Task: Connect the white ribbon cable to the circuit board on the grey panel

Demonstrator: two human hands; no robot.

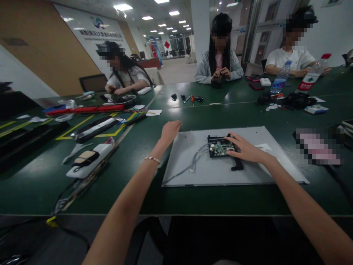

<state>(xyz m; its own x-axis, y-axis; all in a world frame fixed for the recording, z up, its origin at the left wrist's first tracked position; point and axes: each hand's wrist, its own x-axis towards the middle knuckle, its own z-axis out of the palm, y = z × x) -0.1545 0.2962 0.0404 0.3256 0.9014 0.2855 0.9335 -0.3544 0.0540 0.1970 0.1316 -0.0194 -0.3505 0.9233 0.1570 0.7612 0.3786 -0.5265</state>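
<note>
A flat grey-white metal panel (pixel 204 173) lies on the green table. On it sits a green circuit board (pixel 219 147) in a black frame, with grey cables (pixel 194 160) running to the panel's lower left corner. My right hand (pixel 241 146) is over the board's right side, thumb and fingers spread, fingertips at the frame's edge. A black bracket arm (pixel 237 163) sticks out below that hand. My left hand (pixel 171 130) is at the panel's upper left corner, its fingers bent and partly hidden; what they hold, if anything, cannot be made out.
Small tools (pixel 192 100) lie beyond the panel. Two bottles (pixel 280 78) and black items stand at the back right. A white device (pixel 91 161) with cables lies left, near black trays (pixel 30 141). Three people sit across the green table (pixel 149 200).
</note>
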